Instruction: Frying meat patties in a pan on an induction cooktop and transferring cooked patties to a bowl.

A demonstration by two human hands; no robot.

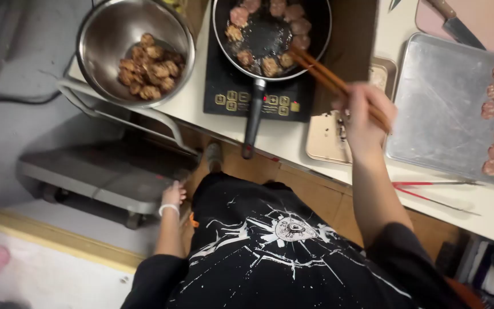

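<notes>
- The right hand (363, 117) has its grip pinched on a pair of long wooden chopsticks (330, 77). The tips reach away from the grip, up and to the left, into the black frying pan (271, 35).
- The tips sit next to a browned meatball (286, 59) near the pan's front edge. It looks like they touch it, but the picture is a bit blurry there, so I can't be sure.
- The right arm is stretched out over the desk (293, 143), with the wrist bent a little and the fingers curled around the sticks' back ends.
- The left hand (172, 195) hangs low by the person's side, far from the pan. Its fingers look loosely curled and hold nothing.
- What could go wrong: the meatball is round and greasy, so it could slip out of the sticks and roll or drop back in, and hot oil could splash.
- The pan's long handle (253, 120) sticks out past the desk edge, just left of the gripping arm. A bump from the body could tip the pan.
- A steel bowl (135, 48) with cooked meatballs sits far left of the grip, so carrying one across is a long trip and it could fall on the cooktop (258, 97).
- A metal tray (447, 109) with raw meatballs lies just right of the grip.
</notes>
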